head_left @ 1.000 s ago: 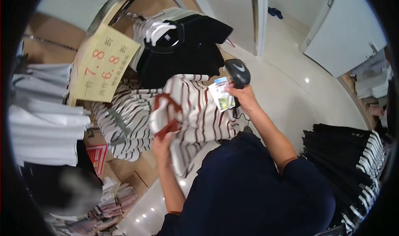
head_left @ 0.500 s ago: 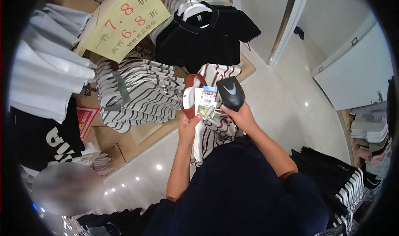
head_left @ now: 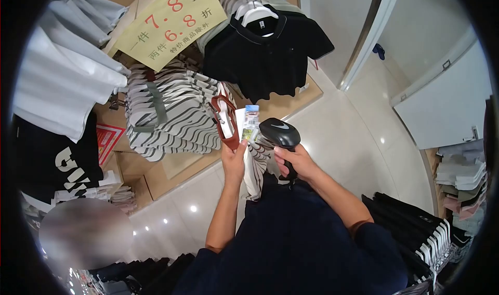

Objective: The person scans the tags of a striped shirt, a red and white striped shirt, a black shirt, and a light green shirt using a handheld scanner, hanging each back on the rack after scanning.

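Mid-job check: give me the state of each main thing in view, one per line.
Left hand: closed on the striped shirt's rust collar
Right hand: closed around the scanner's handle
Scanner: held, head near the tags
Striped shirt: held, hanging down
Tags: face up, print showing
White hanger: inside the rust collar
Black polo: on a hanger
White door: open
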### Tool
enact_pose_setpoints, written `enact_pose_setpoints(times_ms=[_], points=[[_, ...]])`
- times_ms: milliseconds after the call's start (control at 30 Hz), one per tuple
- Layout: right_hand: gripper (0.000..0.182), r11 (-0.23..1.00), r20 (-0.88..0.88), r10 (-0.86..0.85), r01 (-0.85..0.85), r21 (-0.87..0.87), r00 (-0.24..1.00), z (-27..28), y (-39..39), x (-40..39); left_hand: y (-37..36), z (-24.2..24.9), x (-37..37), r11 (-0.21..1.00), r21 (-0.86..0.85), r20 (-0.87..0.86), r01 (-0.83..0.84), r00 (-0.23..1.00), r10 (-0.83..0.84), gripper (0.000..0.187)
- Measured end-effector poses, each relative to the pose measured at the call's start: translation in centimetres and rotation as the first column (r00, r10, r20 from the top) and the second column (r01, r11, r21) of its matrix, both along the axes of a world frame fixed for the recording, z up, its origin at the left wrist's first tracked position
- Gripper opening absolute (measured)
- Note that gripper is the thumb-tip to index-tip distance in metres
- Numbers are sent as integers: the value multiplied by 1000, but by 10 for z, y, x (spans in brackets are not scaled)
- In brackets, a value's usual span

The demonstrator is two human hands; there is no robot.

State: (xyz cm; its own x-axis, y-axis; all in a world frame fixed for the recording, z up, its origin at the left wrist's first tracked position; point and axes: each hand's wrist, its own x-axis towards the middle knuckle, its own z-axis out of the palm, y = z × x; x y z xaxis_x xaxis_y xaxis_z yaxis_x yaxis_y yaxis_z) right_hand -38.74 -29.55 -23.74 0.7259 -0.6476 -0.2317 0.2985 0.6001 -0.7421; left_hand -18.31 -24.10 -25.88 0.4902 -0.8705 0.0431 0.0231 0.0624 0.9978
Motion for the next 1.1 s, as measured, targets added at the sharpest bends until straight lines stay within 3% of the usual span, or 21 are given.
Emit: enact_pose_setpoints(times_ms=[100,133,167,233,333,367,500,533,567,633,667,800,933,1100], points=[[26,1000,-26,-15,15,14,1000,1,-2,-1,8,1,14,998,59,79,16,997,-21,34],[25,999,-122,-49,49,-3,991,-3,-7,-4,11,3,24,996,82,107,23,994,-32,33],[23,993,-146,-114,113,-12,983,-4,-11,-8,14,7,36,988,154,274,17,960,-59,32],[25,980,-183,-194,183,-74,964,-13,-22,-17,24,12,57,961,274,449,22,881,-148,39],[36,957,-212,-273,244,-154,938,-23,-33,-17,37,39,65,810,585,603,-28,684,-411,42],[37,949,-227,-297,260,-180,928,-25,-35,-12,44,19,71,881,472,652,38,658,-377,41],[50,949,-256,-200,122,-290,946,-34,-32,14,40,43,53,778,576,552,253,582,-598,35],[54,964,-351,-135,41,-264,926,-36,-32,18,38,39,53,774,553,580,310,524,-624,36],[59,959,-262,-99,21,-282,960,-39,-32,25,34,43,51,774,524,598,355,494,-631,36],[65,946,-157,-85,30,-322,984,-29,-31,39,24,44,53,777,461,554,428,545,-629,38],[66,932,-195,-96,20,-361,976,-30,-32,41,18,47,58,764,485,568,424,511,-645,38],[54,937,-297,-49,-59,-344,954,-32,-56,52,-11,33,85,744,420,609,520,446,-656,39],[46,944,-213,-110,35,-329,971,-15,-64,79,-39,36,113,725,395,659,564,377,-651,41],[40,907,-447,-208,0,-421,870,-20,-78,97,-69,42,158,675,376,690,635,295,-661,44]])
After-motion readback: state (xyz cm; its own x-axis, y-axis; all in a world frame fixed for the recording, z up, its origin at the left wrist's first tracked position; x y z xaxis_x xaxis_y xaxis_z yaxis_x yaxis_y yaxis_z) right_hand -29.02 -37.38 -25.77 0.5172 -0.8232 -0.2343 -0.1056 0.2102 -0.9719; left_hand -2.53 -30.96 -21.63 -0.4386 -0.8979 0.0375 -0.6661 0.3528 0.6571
